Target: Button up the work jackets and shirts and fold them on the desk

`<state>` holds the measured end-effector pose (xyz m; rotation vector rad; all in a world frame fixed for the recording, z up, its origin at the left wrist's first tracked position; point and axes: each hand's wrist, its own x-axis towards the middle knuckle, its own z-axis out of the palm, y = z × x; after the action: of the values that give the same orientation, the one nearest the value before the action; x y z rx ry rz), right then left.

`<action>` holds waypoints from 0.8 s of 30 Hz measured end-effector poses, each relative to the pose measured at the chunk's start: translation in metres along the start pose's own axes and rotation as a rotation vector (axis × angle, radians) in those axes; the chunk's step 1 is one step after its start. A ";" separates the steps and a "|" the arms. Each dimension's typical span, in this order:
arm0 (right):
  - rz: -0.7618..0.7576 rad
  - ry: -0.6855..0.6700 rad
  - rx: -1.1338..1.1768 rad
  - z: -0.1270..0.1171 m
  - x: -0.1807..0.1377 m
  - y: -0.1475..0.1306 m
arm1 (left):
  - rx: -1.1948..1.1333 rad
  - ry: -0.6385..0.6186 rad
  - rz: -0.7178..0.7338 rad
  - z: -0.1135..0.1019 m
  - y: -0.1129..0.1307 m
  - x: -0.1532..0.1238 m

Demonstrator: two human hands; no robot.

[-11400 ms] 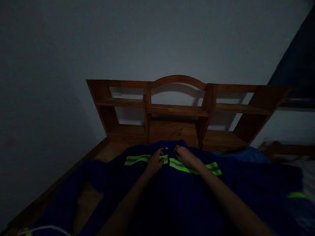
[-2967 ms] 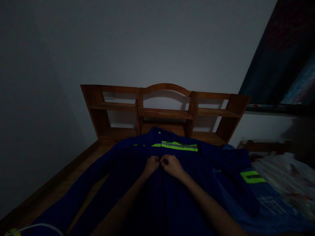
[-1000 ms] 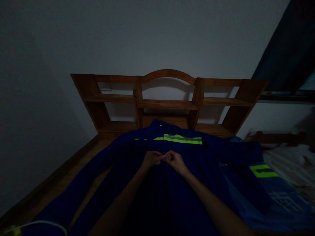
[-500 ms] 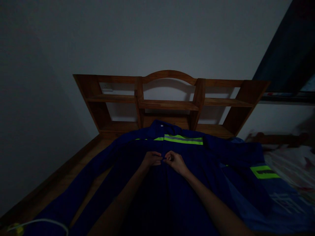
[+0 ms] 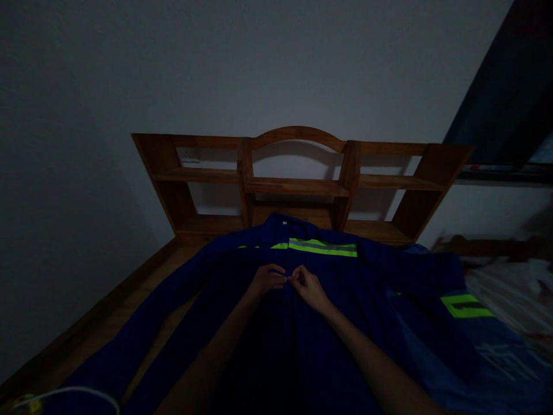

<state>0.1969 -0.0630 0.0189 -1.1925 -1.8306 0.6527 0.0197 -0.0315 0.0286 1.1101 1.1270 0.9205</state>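
While both hands (image 5: 267, 280) (image 5: 310, 291) pinch a blue jacket (image 5: 276, 331), wooden surface (image 5: 149, 281) beneath, shelved headboard (image 5: 298, 187) behind, dim wall (image 5: 280, 69)

Can't make out the spot between the fingers (image 5: 277, 280), way too small and dark. Can't read the tiny collar label (image 5: 284, 222) on the jacket (image 5: 339, 282) either. Can't follow the jacket or forearms (image 5: 360, 340) past the bottom edge, same for the white cord (image 5: 82, 389). Can't identify the yellow thing (image 5: 35, 406) down there. Can't tell curtain from glass in the dark panel (image 5: 496, 109), cut off upper right.
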 end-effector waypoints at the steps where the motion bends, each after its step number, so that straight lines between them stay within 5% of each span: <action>1: -0.003 -0.007 -0.007 0.000 0.000 -0.001 | -0.005 -0.014 0.002 -0.001 0.001 0.000; 17: -0.057 -0.093 -0.116 0.001 0.000 0.000 | 0.133 -0.004 0.167 0.001 -0.013 0.012; 24: 0.014 -0.070 -0.025 0.002 0.001 0.002 | 0.107 -0.032 0.003 0.001 -0.008 0.010</action>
<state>0.1956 -0.0612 0.0167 -1.2136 -1.8950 0.6895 0.0229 -0.0240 0.0183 1.2099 1.1600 0.8499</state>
